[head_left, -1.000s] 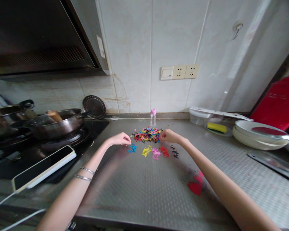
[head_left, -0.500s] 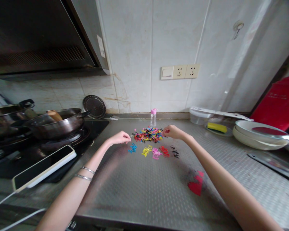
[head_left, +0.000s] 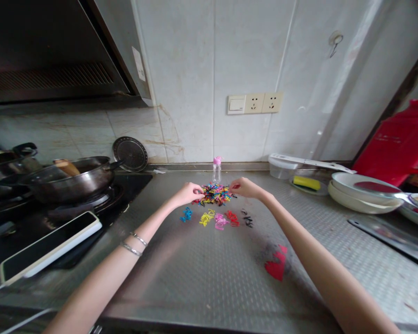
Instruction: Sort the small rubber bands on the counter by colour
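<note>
A mixed heap of small coloured rubber bands [head_left: 216, 195] lies on the metal counter [head_left: 181, 278]. My left hand [head_left: 191, 193] is at the heap's left edge, thumb and fingers pinched; whatever may be between them is too small to see. At the right edge my right hand [head_left: 244, 187] also has its fingertips together, their contents hidden. Nearer to me runs a row of sorted bands: blue bands [head_left: 186, 215], yellow bands [head_left: 206, 217], pink bands [head_left: 220, 221], red bands [head_left: 231, 218] and black bands [head_left: 247, 219]. Behind the heap stands a clear bottle with a pink cap [head_left: 217, 170].
On the left a phone [head_left: 50, 246] rests by the stove, which bears a steel pan [head_left: 69, 178]. To the right are a plastic tub [head_left: 282, 167], a yellow sponge [head_left: 306, 183], stacked bowls [head_left: 358, 197] and a cleaver [head_left: 390, 239]. A red patch [head_left: 277, 265] marks the counter.
My left hand has moved right, from beside the heap to its edge. The right hand stays at the heap's right edge. The whole view has shifted slightly.
</note>
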A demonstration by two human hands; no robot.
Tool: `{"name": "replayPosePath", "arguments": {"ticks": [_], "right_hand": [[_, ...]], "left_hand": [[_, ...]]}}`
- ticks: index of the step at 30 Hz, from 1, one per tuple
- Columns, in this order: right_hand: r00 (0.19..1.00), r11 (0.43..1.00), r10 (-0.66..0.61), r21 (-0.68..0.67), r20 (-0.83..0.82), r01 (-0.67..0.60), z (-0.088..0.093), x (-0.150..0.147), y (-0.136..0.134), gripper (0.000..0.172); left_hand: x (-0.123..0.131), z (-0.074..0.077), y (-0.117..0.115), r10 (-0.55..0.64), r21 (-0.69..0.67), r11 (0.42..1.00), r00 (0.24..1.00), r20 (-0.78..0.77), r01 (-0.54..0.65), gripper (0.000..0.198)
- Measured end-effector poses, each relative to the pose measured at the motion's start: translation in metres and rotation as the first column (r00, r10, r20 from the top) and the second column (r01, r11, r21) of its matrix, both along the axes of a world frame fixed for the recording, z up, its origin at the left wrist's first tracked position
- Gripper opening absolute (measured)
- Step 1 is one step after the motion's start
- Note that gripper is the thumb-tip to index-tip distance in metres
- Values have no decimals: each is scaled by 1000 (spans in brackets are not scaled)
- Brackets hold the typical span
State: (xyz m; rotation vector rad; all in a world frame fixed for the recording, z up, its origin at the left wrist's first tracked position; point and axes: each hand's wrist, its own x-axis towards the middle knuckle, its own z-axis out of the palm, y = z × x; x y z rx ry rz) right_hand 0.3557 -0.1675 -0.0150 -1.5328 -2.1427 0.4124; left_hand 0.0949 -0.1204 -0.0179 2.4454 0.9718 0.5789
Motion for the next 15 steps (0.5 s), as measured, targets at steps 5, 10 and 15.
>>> {"name": "replayPosePath", "arguments": {"ticks": [5, 10, 15], "right_hand": [[999, 1000, 29, 0, -30, -29, 5, -4, -4, 23], [999, 999, 38, -19, -28, -39, 9, -5, -8, 24], [998, 998, 52, -22, -38, -53, 5, -3, -4, 23]], "left_hand": [[42, 4, -5, -61, 67, 996, 997, -42, 64, 36], [62, -7, -2, -106, 42, 993, 994, -11, 107, 28], [64, -18, 6, -145, -9, 989, 989, 42, 145, 25]]}}
